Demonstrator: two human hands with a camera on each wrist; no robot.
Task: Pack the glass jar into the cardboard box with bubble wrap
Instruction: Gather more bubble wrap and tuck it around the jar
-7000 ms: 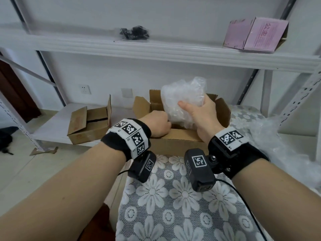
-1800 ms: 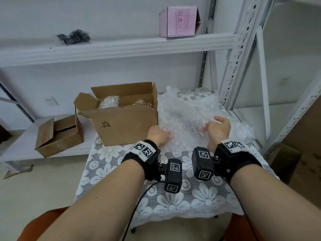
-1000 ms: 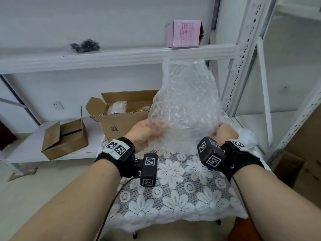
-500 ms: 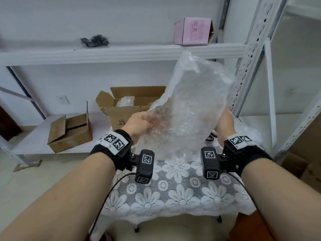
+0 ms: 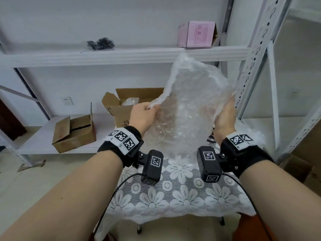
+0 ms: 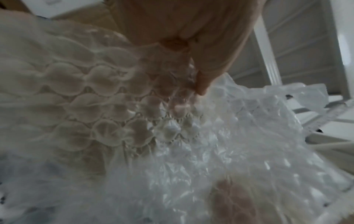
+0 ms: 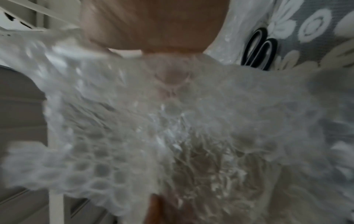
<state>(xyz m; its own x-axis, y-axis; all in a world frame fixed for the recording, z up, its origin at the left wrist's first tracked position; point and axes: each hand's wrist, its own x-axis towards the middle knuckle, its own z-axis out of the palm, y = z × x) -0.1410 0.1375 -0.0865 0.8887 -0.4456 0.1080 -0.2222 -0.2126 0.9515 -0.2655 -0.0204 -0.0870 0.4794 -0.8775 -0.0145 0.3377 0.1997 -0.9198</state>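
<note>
A large clear bubble wrap sheet (image 5: 189, 108) hangs upright in the air between both hands, above the table. My left hand (image 5: 144, 113) pinches its left edge, thumb in front and fingers behind the film (image 6: 199, 84). My right hand (image 5: 225, 117) grips its right edge (image 7: 172, 78). Behind the sheet on the left stands the open cardboard box (image 5: 119, 110), flaps up, with a bubble-wrapped bundle (image 5: 130, 101) showing inside. I cannot see the glass jar itself.
A lace flower tablecloth (image 5: 173, 193) covers the small table. More bubble wrap (image 5: 257, 136) lies at its right, black scissors (image 7: 258, 51) beside it. A second cardboard box (image 5: 74, 133) sits on the low left shelf. A white rack post (image 5: 251, 54) stands close on the right.
The wrapped bundle went into the box seven seconds ago. Since then both hands picked a sheet up off the table, and over the last half second raised it slightly and spread it.
</note>
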